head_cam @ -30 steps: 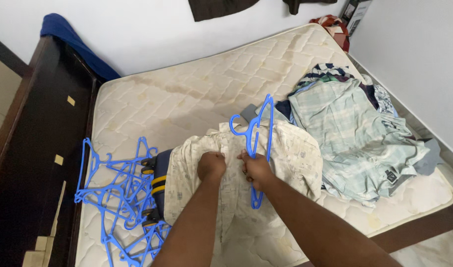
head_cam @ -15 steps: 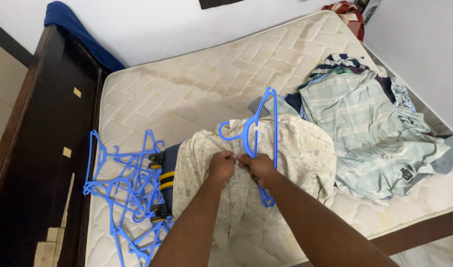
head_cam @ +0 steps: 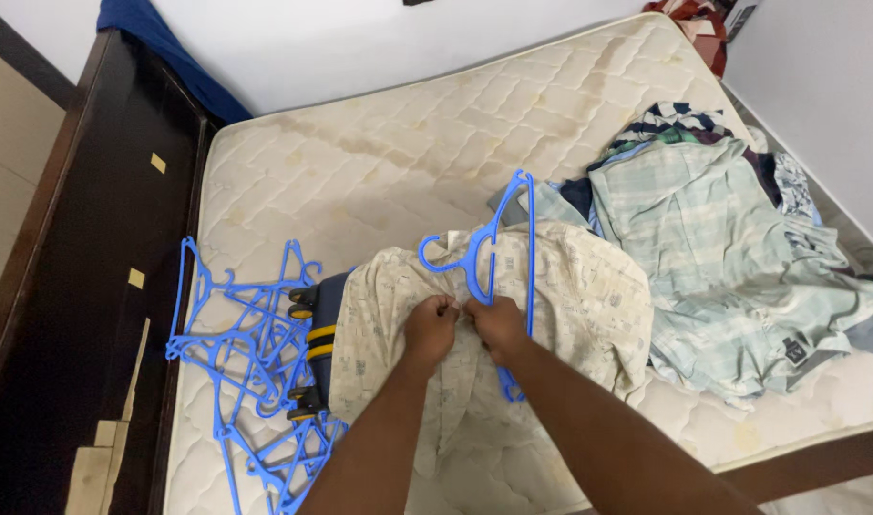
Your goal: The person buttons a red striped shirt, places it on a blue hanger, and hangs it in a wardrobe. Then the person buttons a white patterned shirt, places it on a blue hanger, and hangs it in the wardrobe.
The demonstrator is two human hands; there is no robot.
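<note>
Both hands were closed side by side, knuckles nearly touching: the left hand [head_cam: 430, 329] and right hand [head_cam: 496, 326] pinched the front of a cream printed cotton shirt [head_cam: 589, 305] spread on the quilted mattress [head_cam: 360, 181] just beneath them. A blue plastic hanger [head_cam: 498, 250] lay over the shirt, just beyond the right hand (its lower end poked out beside that wrist). It could probably slide off if the cloth were tugged. A tangle of blue plastic hangers [head_cam: 241, 353] to the left might snag a loose sleeve.

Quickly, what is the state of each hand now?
Left hand: closed, pinching the cream shirt.
Right hand: closed on the same shirt, beside the blue hanger.
</note>
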